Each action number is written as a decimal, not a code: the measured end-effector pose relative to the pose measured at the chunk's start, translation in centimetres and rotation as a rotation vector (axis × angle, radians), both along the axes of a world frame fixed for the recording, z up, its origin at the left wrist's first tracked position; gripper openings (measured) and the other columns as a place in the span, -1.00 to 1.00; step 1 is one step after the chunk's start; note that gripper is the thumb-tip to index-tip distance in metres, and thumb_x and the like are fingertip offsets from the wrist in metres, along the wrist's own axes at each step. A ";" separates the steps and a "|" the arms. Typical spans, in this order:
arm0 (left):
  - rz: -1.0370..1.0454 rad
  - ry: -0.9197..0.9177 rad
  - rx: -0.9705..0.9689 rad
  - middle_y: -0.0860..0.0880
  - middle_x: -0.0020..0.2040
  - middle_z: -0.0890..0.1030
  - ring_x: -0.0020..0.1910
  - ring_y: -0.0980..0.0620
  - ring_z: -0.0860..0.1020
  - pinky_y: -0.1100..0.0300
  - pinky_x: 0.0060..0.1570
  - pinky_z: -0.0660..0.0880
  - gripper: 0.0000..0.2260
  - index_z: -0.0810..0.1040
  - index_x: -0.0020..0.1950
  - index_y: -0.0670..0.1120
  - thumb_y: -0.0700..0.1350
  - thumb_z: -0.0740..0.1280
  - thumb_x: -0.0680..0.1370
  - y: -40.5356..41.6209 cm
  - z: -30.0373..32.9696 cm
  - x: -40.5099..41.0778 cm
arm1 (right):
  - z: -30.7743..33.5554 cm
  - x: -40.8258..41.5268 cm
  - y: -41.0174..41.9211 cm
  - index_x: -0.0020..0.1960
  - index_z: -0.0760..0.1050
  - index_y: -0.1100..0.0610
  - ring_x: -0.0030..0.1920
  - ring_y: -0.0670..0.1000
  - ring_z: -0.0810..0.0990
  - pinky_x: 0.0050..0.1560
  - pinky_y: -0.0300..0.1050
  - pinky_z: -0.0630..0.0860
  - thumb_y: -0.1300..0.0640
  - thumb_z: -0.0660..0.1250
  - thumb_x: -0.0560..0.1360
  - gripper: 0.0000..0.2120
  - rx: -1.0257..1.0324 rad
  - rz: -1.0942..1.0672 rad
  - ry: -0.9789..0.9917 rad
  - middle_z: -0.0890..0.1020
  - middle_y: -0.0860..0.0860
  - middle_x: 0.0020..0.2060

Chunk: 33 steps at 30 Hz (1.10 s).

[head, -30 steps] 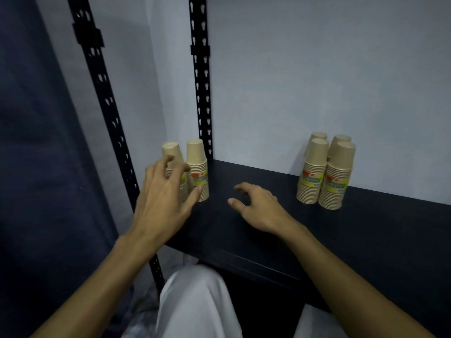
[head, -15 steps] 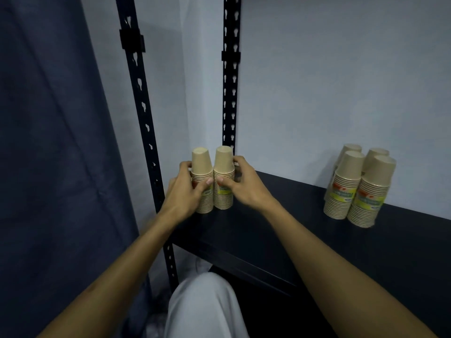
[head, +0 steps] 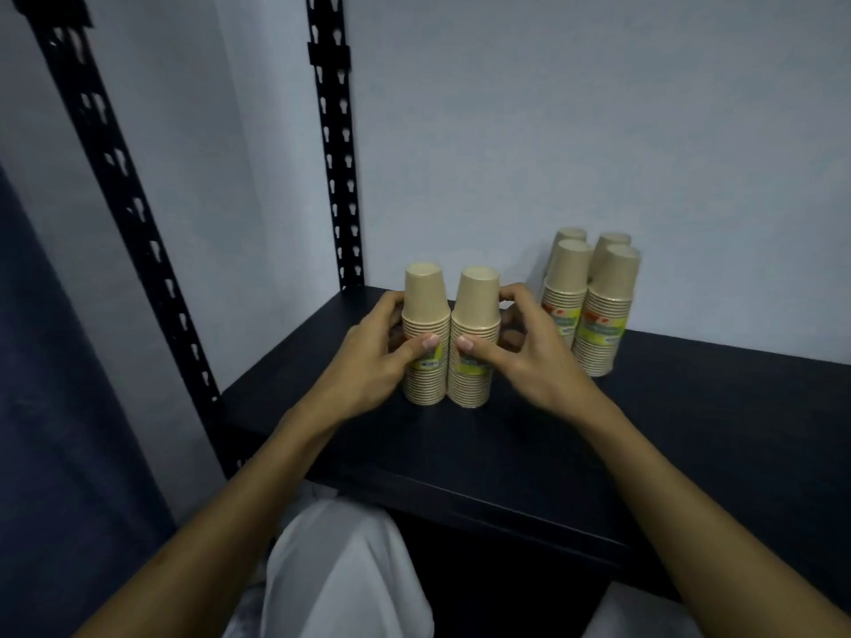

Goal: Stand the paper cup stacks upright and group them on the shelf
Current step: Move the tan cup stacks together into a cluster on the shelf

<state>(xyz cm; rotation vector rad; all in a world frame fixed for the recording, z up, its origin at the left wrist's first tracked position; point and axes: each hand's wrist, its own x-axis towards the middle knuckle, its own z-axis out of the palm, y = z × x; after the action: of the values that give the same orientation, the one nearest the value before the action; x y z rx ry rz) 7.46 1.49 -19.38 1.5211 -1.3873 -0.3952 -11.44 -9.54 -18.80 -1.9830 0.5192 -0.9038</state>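
Two upright stacks of brown paper cups stand side by side on the black shelf (head: 506, 435). My left hand (head: 368, 361) grips the left stack (head: 424, 292), thumb across its front label. My right hand (head: 529, 356) grips the right stack (head: 478, 297), thumb on the front and fingers curled behind it. A group of several more upright cup stacks (head: 598, 306) with yellow-green labels stands close to the right, against the back wall, just beyond my right hand's fingers.
Two black slotted uprights (head: 336, 168) (head: 115, 177) frame the shelf's left end. A pale wall (head: 598, 131) backs the shelf. A dark blue curtain (head: 55, 407) hangs at the left. White trousers (head: 340, 573) show below the shelf's front edge.
Both hands closed on the two left stacks and slid them right along the shelf, away from the upright and close to the group of stacks at the wall.
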 end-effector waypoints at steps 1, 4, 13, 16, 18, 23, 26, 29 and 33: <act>-0.033 0.004 -0.005 0.12 0.33 0.59 0.30 0.18 0.57 -0.05 0.31 0.53 -0.52 0.37 0.45 -0.02 0.00 0.43 0.57 -0.6 0.0 -1.0 | 0.0 -1.4 -0.1 0.25 0.39 0.04 0.07 -0.02 0.69 0.11 0.06 0.66 0.02 0.52 0.46 -0.54 0.003 -0.018 -0.010 0.62 -0.02 0.03; -0.130 0.022 -0.010 0.11 0.36 0.58 0.33 0.17 0.55 -0.06 0.34 0.50 -0.48 0.36 0.47 -0.02 0.05 0.43 0.56 -2.4 -0.1 -4.1 | 0.0 -5.4 -0.4 0.26 0.41 0.00 0.10 0.02 0.68 0.12 0.03 0.65 -0.02 0.52 0.41 -0.52 0.018 -0.075 -0.039 0.60 0.01 0.07; -0.328 0.068 -0.004 0.12 0.39 0.56 0.35 0.18 0.53 -0.06 0.37 0.48 -0.42 0.33 0.51 -0.02 0.06 0.43 0.54 -5.2 -0.2 -11.4 | -0.1 -14.2 0.1 0.23 0.42 0.09 0.13 0.02 0.68 0.13 -0.03 0.65 0.09 0.50 0.45 -0.57 0.007 -0.216 -0.060 0.62 0.07 0.10; -0.351 0.071 -0.011 0.19 0.36 0.57 0.33 0.20 0.54 -0.03 0.35 0.49 -0.43 0.32 0.52 0.02 0.04 0.42 0.56 -5.2 -0.3 -12.6 | -0.1 -15.5 0.5 0.23 0.42 0.09 0.11 0.00 0.67 0.12 -0.09 0.64 0.10 0.50 0.45 -0.58 -0.011 -0.240 -0.057 0.62 0.06 0.10; -0.352 0.087 -0.017 0.23 0.35 0.56 0.34 0.24 0.52 0.04 0.35 0.48 -0.43 0.32 0.53 0.07 0.04 0.42 0.55 -5.1 -0.6 -13.1 | -0.2 -15.9 0.6 0.25 0.42 0.08 0.12 0.01 0.67 0.12 -0.09 0.64 0.09 0.49 0.46 -0.58 -0.016 -0.246 -0.050 0.62 0.06 0.11; -0.336 0.060 0.068 0.13 0.38 0.56 0.33 0.21 0.53 0.03 0.36 0.49 -0.35 0.31 0.53 0.08 0.05 0.49 0.50 -4.6 -3.3 -13.3 | -1.0 -15.9 0.8 0.32 0.42 0.04 0.15 -0.02 0.65 0.15 -0.12 0.62 0.06 0.49 0.46 -0.52 -0.005 -0.269 -0.078 0.63 -0.02 0.12; -0.309 0.005 0.080 0.13 0.38 0.56 0.30 0.25 0.54 0.11 0.35 0.50 -0.33 0.30 0.53 0.07 0.03 0.52 0.49 -4.5 -4.1 -13.5 | -2.8 -15.7 1.2 0.38 0.39 0.05 0.21 -0.09 0.64 0.21 -0.13 0.60 0.07 0.49 0.47 -0.47 0.045 -0.259 -0.053 0.64 -0.10 0.19; -0.282 -0.006 0.097 0.12 0.38 0.56 0.32 0.21 0.54 0.11 0.35 0.50 -0.34 0.35 0.50 0.05 0.05 0.54 0.47 -4.5 -4.1 -13.5 | -4.0 -15.8 1.4 0.38 0.39 0.03 0.19 -0.15 0.64 0.21 -0.12 0.61 0.10 0.53 0.45 -0.44 0.055 -0.271 0.030 0.64 -0.14 0.19; -0.269 -0.002 0.107 0.12 0.36 0.57 0.31 0.20 0.55 0.11 0.34 0.50 -0.36 0.38 0.48 0.06 0.02 0.55 0.46 -4.4 -4.3 -13.4 | -4.2 -15.8 1.2 0.35 0.39 -0.05 0.17 -0.19 0.62 0.20 -0.13 0.60 0.10 0.57 0.43 -0.42 0.037 -0.315 0.107 0.63 -0.16 0.19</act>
<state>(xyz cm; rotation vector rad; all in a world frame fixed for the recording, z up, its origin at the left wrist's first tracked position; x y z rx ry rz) -5.94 -2.92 -23.65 1.4222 -1.5991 -0.6428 -27.24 -8.35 -22.99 -1.9554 0.9217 -0.9727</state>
